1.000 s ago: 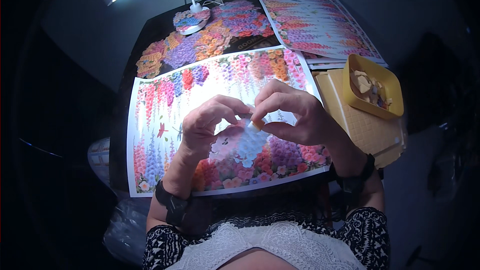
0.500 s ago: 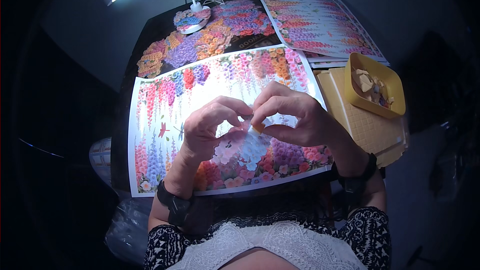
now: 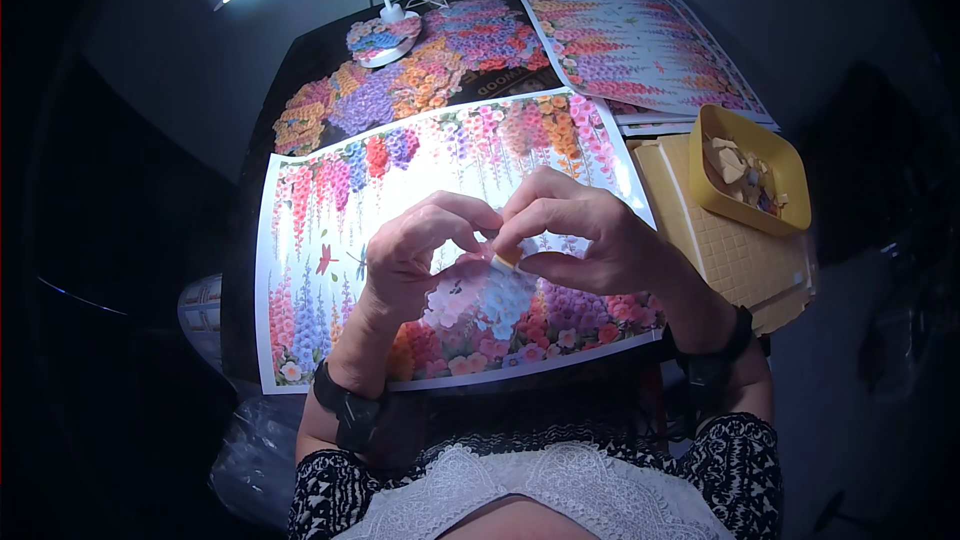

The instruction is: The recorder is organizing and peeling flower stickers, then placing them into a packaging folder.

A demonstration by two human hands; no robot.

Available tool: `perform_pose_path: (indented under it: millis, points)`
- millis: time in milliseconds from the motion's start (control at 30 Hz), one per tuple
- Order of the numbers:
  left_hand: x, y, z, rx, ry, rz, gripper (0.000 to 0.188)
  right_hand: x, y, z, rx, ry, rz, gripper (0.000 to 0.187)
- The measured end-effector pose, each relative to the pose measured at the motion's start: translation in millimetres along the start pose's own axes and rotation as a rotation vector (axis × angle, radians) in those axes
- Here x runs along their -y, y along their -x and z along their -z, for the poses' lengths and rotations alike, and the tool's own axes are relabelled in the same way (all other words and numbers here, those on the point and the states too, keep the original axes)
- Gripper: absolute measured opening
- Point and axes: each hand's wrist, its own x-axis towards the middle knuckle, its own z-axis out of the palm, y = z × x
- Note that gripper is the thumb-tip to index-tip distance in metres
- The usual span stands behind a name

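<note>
Both my hands meet over a glossy flower-printed sheet [image 3: 300, 190] lying on the table. My left hand [image 3: 410, 250] is closed, its thumb and forefinger pinching toward the fingertips of the other hand. My right hand [image 3: 590, 240] is curled, with a small yellowish piece [image 3: 508, 256] showing between its thumb and fingers. Just below the fingertips is a pale blue flower cluster [image 3: 502, 305], beside a pale pink one [image 3: 452, 305]; whether either is loose from the sheet I cannot tell. What the left fingertips grip is hidden.
Colourful flower cutouts [image 3: 365, 105] are spread at the back left, around a white desk lamp [image 3: 395, 15]. More printed sheets [image 3: 650, 40] lie at the back right. A yellow bin [image 3: 790, 180] with paper scraps sits on tan padded envelopes [image 3: 740, 260].
My right fingertips have shifted slightly left, and the small yellowish piece between them shows less. My left hand stays nearly still.
</note>
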Motion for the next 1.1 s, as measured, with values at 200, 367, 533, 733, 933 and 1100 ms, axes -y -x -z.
perform_pose_path:
  millis: [200,367,533,733,933,1100]
  points:
    - [-3.2,-0.3,-0.7,-0.051,0.015,0.025,0.019,2.6,-0.3,2.1,-0.035,0.004,0.012,0.03]
    - [-5.8,-1.8,-0.3,-0.06,-0.28,-0.072,0.02,0.5,2.4,12.9,-0.119,0.073,0.008,0.026]
    - [-5.9,-3.2,-1.6,-0.039,-0.395,-0.083,0.019,2.7,1.5,9.2,-0.091,0.118,0.012,0.018]
    - [-3.1,-3.2,-1.4,-0.047,-0.383,-0.064,0.018,-0.7,1.7,5.8,-0.105,0.113,-0.016,0.016]
    - [-5.2,-6.1,-2.6,-0.003,-0.517,-0.063,0.017,-4.6,3.2,8.4,-0.091,0.215,-0.042,0.016]
    - [-4.5,-5.2,-1.6,0.029,-0.53,-0.065,0.02,-3.7,1.7,4.5,-0.074,0.264,-0.048,0.016]
